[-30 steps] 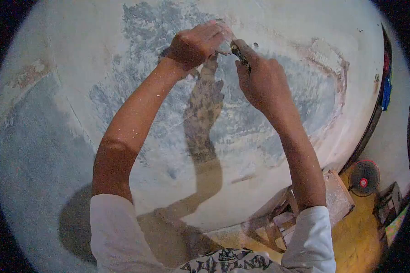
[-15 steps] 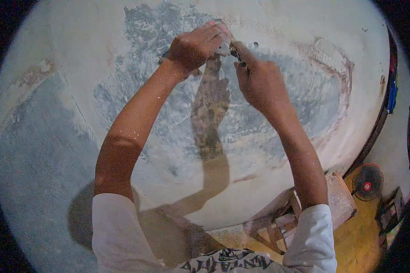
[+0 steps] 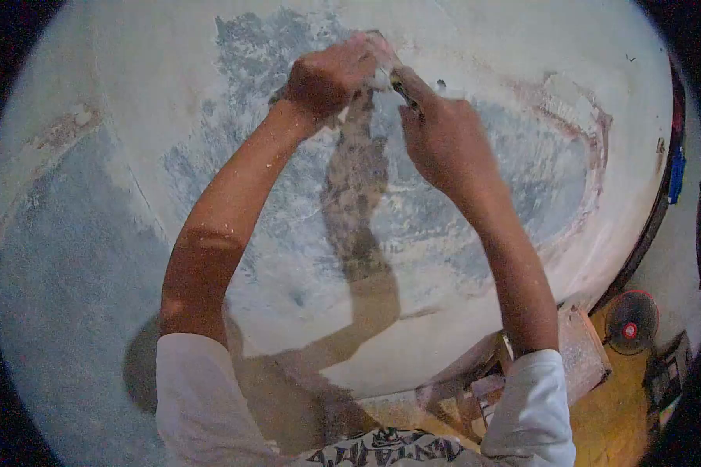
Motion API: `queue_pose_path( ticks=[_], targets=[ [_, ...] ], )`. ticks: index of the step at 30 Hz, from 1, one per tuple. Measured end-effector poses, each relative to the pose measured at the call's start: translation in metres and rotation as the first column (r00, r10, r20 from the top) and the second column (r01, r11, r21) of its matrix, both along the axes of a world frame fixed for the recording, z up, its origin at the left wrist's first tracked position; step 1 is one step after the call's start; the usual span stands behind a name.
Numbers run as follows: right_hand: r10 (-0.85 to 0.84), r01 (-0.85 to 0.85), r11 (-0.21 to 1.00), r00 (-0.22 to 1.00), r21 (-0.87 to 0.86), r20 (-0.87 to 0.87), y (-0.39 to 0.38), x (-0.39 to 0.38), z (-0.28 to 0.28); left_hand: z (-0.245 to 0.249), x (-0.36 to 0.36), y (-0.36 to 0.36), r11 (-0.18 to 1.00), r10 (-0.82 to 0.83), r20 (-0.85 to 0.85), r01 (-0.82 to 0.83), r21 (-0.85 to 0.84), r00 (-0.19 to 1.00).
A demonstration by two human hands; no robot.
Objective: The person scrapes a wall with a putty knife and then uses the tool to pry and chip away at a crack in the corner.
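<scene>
Gripping a dark-handled tool [image 3: 403,89] in front of the patchy wall [image 3: 533,167], the right hand [image 3: 448,140] has the likely best hold on something seemingly light and stiff, while the left hand [image 3: 325,82] curls by its far end, any pinch too blurred to tell.

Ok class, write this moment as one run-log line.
right hand: grips dark-handled tool | left hand: at tool's far end | wall: patchy grey, white

White short-sleeved shirt [image 3: 526,412] (dark lettering, front)
</scene>
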State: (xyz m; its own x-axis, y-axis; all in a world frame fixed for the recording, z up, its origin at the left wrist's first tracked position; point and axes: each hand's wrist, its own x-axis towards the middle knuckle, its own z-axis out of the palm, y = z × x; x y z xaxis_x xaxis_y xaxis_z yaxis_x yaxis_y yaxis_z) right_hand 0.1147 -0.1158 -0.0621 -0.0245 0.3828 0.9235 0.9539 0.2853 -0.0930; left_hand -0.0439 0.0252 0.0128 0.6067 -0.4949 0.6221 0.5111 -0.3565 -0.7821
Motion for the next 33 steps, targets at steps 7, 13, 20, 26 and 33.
queue_pose_path(
  ticks=[7, 13, 20, 26, 33],
  targets=[
    [0.008, -0.007, 0.999, 1.0, -0.032, 0.017, -0.012, 0.009, -0.009, -0.012, 0.002, -0.008, 0.997, -0.077, -0.061, 0.076, -0.012, 0.995],
    [-0.006, 0.008, 0.999, 0.999, -0.038, 0.031, -0.008, 0.011, -0.003, -0.007, 0.006, -0.002, 0.999, -0.032, -0.015, 0.032, 0.011, 0.999],
    [-0.018, 0.019, 0.995, 1.0, -0.099, 0.016, -0.004, 0.016, -0.011, -0.011, 0.007, 0.009, 0.998, -0.061, -0.062, 0.062, 0.007, 0.996],
    [0.028, -0.028, 1.0, 0.999, 0.002, 0.035, 0.005, 0.018, -0.016, -0.011, 0.005, -0.002, 0.999, -0.051, -0.027, 0.052, 0.017, 0.998],
    [0.055, -0.055, 0.998, 0.999, 0.041, 0.002, 0.007, 0.014, 0.001, -0.005, 0.01, 0.003, 0.996, -0.093, 0.078, 0.093, 0.002, 0.993]
  ],
)
